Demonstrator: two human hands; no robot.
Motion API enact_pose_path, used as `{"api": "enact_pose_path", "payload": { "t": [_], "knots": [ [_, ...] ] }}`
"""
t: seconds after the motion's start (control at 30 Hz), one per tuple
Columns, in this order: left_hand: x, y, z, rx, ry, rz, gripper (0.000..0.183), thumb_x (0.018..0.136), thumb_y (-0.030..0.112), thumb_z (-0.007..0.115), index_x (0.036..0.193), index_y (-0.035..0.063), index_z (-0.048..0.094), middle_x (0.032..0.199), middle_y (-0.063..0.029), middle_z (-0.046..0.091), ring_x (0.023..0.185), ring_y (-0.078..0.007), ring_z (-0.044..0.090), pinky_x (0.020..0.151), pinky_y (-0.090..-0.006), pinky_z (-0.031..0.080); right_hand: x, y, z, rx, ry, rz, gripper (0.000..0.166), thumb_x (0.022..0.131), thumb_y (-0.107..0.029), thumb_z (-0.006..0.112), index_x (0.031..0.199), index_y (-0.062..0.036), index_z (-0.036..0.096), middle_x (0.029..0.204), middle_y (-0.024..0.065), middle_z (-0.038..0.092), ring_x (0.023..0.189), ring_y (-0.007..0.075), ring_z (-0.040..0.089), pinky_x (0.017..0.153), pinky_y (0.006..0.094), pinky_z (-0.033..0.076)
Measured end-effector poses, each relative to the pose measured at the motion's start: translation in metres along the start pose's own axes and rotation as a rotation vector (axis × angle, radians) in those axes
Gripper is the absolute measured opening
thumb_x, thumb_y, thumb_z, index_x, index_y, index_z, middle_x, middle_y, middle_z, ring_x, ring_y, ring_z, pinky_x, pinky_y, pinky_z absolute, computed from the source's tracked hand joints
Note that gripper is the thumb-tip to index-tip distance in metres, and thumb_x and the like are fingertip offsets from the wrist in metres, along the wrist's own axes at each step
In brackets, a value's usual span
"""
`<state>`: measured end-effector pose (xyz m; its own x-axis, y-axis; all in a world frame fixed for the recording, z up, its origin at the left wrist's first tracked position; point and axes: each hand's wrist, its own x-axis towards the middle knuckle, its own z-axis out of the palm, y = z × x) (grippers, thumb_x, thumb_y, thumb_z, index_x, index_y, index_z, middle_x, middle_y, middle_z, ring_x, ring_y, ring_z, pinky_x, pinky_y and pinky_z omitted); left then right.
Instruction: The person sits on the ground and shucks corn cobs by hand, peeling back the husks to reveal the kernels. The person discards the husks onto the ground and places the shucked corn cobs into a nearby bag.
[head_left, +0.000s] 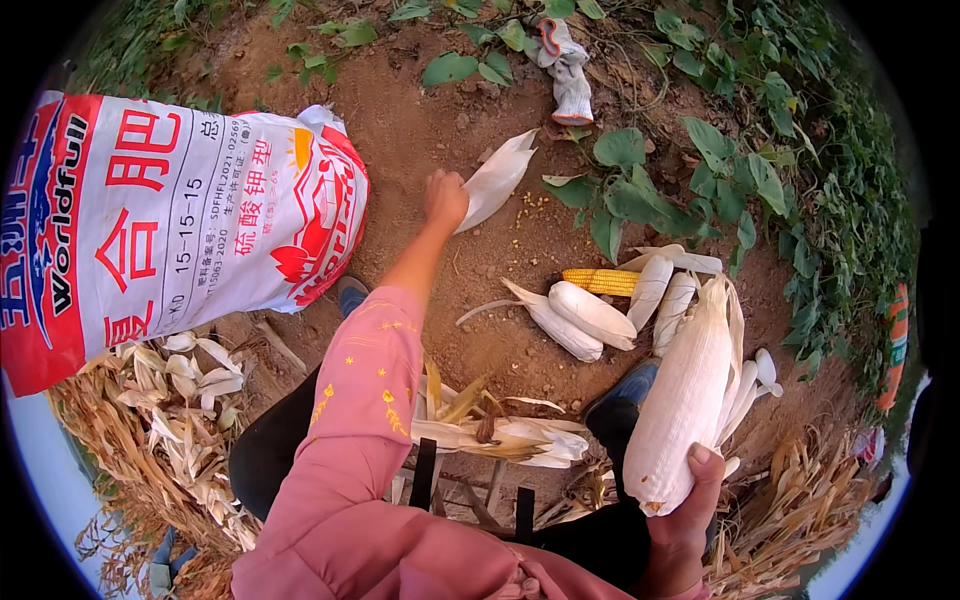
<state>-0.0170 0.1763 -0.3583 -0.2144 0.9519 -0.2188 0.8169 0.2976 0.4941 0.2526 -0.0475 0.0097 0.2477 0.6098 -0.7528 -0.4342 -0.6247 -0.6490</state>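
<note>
At the upper middle my left hand (446, 201) is closed around one end of a pale, loose corn husk leaf (497, 180). My right hand (694, 502), at the lower right, grips the lower part of a large ear of corn in its pale husk (686, 397); the thumb shows on its side. Several husk-covered ears (592, 313) lie on the soil between the two hands. Among them, a bare yellow corn cob (600, 281) is partly overlapped by a husked ear. Loose kernels (534, 204) are scattered just below the husk leaf.
A large printed woven fertilizer sack (202, 217) stands at the left. Loose husks (187, 420) and dry stalks lie below it. Husks (510, 439) lie between the legs. A knit work glove (566, 75) rests near green vines (645, 187) at the top. Dry stalks (795, 510) fill the lower right.
</note>
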Motion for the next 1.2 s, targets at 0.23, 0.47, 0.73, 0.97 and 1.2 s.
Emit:
{"api": "enact_pose_path", "payload": {
  "t": [0.23,0.47,0.73,0.97,1.2],
  "knots": [
    [-0.016,-0.024,-0.001,-0.464,0.256,-0.022,0.014,0.081,0.009,0.048,0.092,0.0007,0.049,0.084,-0.0204,0.058,0.082,-0.0368,0.058,0.073,-0.0438,0.044,0.001,0.001,0.000,-0.020,-0.045,0.005,0.069,0.077,-0.034,0.053,0.131,0.0037,0.032,0.115,0.0165,0.053,0.102,0.0256,0.055,0.086,0.0361,0.045],
    [0.015,-0.032,-0.071,-0.597,0.429,-0.062,0.022,0.082,0.013,0.054,0.098,-0.0007,0.047,0.088,-0.0180,0.058,0.083,-0.0301,0.058,0.076,-0.0388,0.044,-0.003,0.004,0.003,-0.034,-0.043,0.002,0.068,0.078,-0.033,0.054,0.131,0.0037,0.032,0.116,0.0161,0.052,0.102,0.0245,0.055,0.087,0.0353,0.045],
    [0.026,0.006,-0.131,-0.323,0.263,0.101,0.040,0.081,0.023,0.060,0.113,0.0012,0.048,0.116,-0.0153,0.052,0.108,-0.0314,0.049,0.090,-0.0382,0.041,0.012,0.008,0.010,-0.223,-0.302,-0.080,0.058,0.081,-0.027,0.057,0.124,0.0064,0.039,0.113,0.0123,0.053,0.099,0.0184,0.055,0.085,0.0319,0.044],
    [-0.122,0.153,-0.187,-0.984,-0.691,0.004,0.055,0.090,0.051,0.044,0.116,0.0035,0.047,0.110,-0.0094,0.053,0.098,-0.0204,0.053,0.082,-0.0374,0.045,0.015,0.022,0.010,-0.797,-0.168,-0.441,0.057,0.072,-0.029,0.067,0.111,0.0053,0.043,0.095,0.0203,0.059,0.088,0.0274,0.060,0.077,0.0355,0.047],
    [-0.236,0.210,-0.220,-1.174,-0.607,0.078,0.046,0.093,0.042,0.044,0.115,0.0022,0.041,0.101,-0.0113,0.058,0.092,-0.0208,0.060,0.079,-0.0352,0.051,0.002,0.036,0.016,-1.216,-0.023,-0.923,0.056,0.065,-0.026,0.069,0.104,0.0042,0.043,0.092,0.0221,0.055,0.089,0.0375,0.053,0.076,0.0431,0.044]
  ]
}}
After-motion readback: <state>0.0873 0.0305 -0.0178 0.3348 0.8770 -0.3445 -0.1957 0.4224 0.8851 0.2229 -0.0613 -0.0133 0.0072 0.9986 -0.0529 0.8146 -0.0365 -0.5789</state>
